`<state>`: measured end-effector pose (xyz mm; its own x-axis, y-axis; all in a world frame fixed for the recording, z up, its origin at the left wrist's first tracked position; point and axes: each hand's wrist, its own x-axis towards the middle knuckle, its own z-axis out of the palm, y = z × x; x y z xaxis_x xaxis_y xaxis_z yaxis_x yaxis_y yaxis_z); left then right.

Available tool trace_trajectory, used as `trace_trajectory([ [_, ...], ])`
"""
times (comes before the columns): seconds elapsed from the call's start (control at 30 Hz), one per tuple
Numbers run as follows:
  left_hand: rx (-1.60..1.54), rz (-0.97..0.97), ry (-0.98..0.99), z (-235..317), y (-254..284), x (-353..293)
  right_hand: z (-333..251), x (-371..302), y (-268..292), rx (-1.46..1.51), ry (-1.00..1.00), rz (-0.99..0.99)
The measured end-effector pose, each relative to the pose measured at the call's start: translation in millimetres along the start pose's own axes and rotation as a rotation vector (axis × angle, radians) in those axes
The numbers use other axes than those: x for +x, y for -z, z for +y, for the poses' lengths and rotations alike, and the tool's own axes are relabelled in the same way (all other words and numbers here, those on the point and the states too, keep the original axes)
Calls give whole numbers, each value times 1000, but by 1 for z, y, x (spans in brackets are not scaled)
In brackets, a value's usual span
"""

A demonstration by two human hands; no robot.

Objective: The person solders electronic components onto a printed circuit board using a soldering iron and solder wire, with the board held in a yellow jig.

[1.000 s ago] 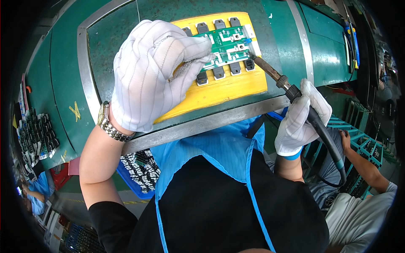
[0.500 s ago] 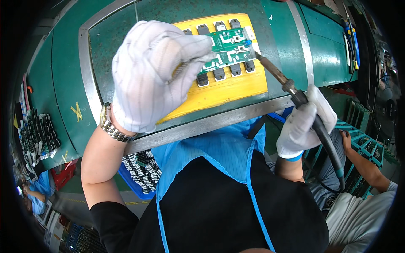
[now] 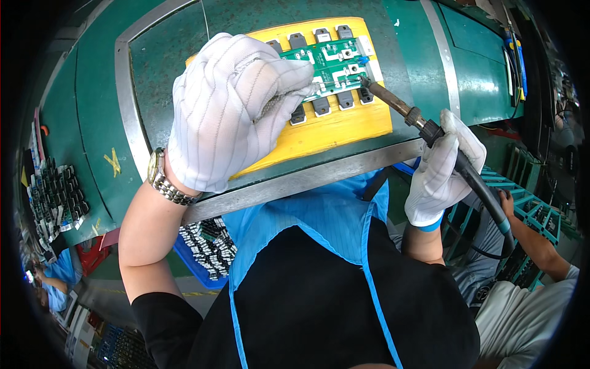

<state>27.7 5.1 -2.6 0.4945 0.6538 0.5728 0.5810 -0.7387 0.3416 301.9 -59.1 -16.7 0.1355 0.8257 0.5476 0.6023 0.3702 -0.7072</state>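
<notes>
- On the green surface [image 3: 98,104] sits a yellow block [image 3: 335,126], just past a grey metal rail [image 3: 319,175].
- On top of the yellow block lies a small green circuit board [image 3: 332,61], with dark little parts sticking out along its edges.
- The left hand [image 3: 227,111] wears a white glove and is curled, fingers bunched together, with its fingertips on the left end of the board. What it pinches is hidden under the glove, so I cannot tell.
- The left arm comes up from below, with a shiny watch [image 3: 163,181] on the wrist.
- The right hand [image 3: 442,169], also in a white glove, is closed tight around the handle of a soldering iron [image 3: 424,126].
- The iron slants up and to the left, and its tip touches the right side of the board.
- The iron's dark cord [image 3: 491,203] runs down behind the right hand.
- Bottom right, another person's arm [image 3: 534,243] shows near teal racks [image 3: 528,203]; their hand is partly hidden.
</notes>
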Motion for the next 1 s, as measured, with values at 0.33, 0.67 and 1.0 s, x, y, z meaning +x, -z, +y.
trace_trajectory([
  [0.33, 52, -13, -16, 4, -2, 2, 3, 0, 1, -27, 6, -9],
  [0.67, 68, 25, 28, -2, 19, 4, -7, 2, -1, 151, -108, 195],
  [1.0, 66, -21, 62, 1, 12, 3, 2, -3, -3, 2, -23, -14],
])
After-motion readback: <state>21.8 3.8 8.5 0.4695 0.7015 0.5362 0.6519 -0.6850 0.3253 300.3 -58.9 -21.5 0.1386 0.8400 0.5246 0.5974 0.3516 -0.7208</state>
